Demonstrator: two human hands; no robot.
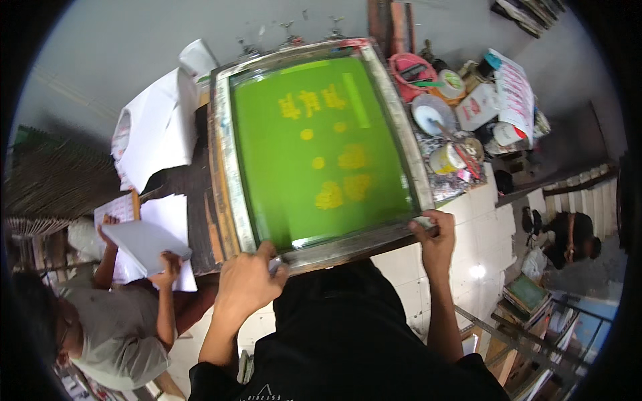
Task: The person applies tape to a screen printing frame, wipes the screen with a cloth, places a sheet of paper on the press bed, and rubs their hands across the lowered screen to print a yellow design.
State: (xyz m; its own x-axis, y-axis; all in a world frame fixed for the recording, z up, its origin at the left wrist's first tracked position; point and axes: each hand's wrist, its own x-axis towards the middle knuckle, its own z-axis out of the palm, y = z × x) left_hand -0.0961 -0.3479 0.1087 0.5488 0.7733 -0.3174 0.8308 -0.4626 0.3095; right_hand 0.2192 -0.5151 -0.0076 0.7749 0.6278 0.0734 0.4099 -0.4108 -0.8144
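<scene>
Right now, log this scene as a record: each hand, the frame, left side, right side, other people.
Left hand: gripping near left corner of frame
Right hand: gripping near right corner
Frame: pale, worn rim around green panel with yellow marks
Left side: white paper
Right side: pink bucket, assorted containers
People: grey-shirted co-worker holding white stack; another person, far right, dark clothing

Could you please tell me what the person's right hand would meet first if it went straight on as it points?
The screen frame: the right hand already seems to touch its near right corner. Beyond lies the green mesh, though relative height is unclear.
</scene>
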